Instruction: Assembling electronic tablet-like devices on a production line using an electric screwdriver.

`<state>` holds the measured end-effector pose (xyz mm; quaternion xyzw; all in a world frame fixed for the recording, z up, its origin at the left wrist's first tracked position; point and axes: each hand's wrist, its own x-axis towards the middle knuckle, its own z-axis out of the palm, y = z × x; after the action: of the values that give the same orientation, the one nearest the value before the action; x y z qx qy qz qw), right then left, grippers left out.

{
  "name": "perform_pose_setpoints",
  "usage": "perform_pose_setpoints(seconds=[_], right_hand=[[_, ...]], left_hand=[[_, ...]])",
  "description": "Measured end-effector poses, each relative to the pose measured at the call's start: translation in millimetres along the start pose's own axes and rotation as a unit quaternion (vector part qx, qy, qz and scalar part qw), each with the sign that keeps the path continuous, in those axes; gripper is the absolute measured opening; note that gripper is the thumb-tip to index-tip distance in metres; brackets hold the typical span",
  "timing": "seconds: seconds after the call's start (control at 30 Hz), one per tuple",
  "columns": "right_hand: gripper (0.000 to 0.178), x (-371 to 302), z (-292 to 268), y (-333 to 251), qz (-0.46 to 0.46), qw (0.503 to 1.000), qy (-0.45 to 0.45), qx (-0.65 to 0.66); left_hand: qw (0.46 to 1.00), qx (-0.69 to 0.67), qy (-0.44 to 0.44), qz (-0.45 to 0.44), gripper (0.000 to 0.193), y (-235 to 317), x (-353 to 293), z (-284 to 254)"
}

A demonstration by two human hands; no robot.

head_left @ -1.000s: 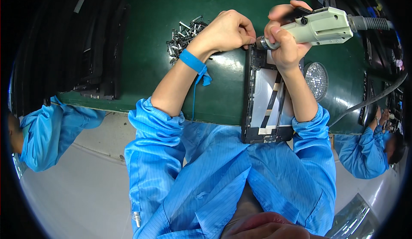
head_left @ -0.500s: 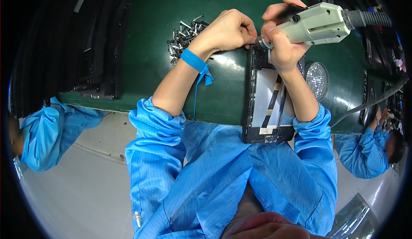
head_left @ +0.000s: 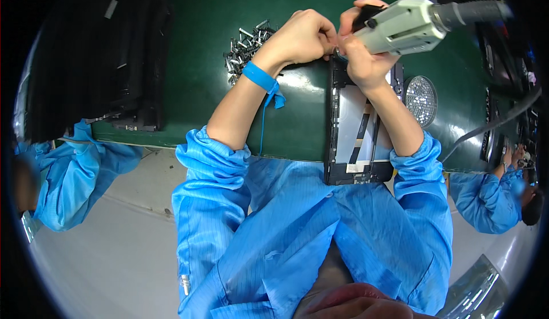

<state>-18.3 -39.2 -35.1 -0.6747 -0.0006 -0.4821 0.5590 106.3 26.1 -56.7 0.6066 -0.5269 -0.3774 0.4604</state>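
A pale green-grey power screwdriver (head_left: pixel 403 30) with a ribbed cable is gripped in my right hand (head_left: pixel 366 58), its tip pointing left and down. Beneath it lies a flat black device frame (head_left: pixel 337 130) with a silver panel (head_left: pixel 350 124), overhanging the table's near edge. My left hand (head_left: pixel 309 36) is closed at the frame's far left corner, fingertips pinched close to the tool's tip. Whatever they hold there is hidden. A blue band (head_left: pixel 260 77) with a cord circles my left wrist. Left of that hand sits a heap of small black and silver parts (head_left: pixel 243 50).
A round clear dish of small metal pieces (head_left: pixel 420 101) stands right of the frame on the green table (head_left: pixel 229 113). Dark panels (head_left: pixel 131 90) are stacked at left. A thick cable (head_left: pixel 497 121) curves along the right. Blue-sleeved people (head_left: pixel 86 176) sit on both sides.
My right hand and the screwdriver have moved a little left, the tool's tip now closer to my left fingertips. My left hand stays at the same corner.
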Motion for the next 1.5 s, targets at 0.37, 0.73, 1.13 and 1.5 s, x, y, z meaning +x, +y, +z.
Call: perform_pose_setpoints(seconds=[0.37, 0.73, 1.13, 1.5], right_hand=[[0.049, 46.3, -46.1, -39.7, -0.050, 0.991, 0.098, 0.078], [0.046, 72.5, -110.6, -116.9, -0.106, 0.955, 0.195, 0.195], [0.042, 61.0, -189.1, -190.9, -0.207, 0.936, 0.272, 0.088], [0.049, 63.3, -210.4, -201.4, -0.220, 0.931, 0.250, 0.151]], left_hand=[[0.973, 0.143, 0.136, -0.116, 0.020, 78.3, -135.5, 44.0], [0.873, -0.379, 0.228, -0.204, 0.050, 62.5, -194.5, 149.7], [0.833, -0.207, 0.476, -0.191, 0.019, 28.7, 62.5, 36.5], [0.839, 0.179, 0.510, -0.062, 0.040, 18.0, 171.6, 67.2]])
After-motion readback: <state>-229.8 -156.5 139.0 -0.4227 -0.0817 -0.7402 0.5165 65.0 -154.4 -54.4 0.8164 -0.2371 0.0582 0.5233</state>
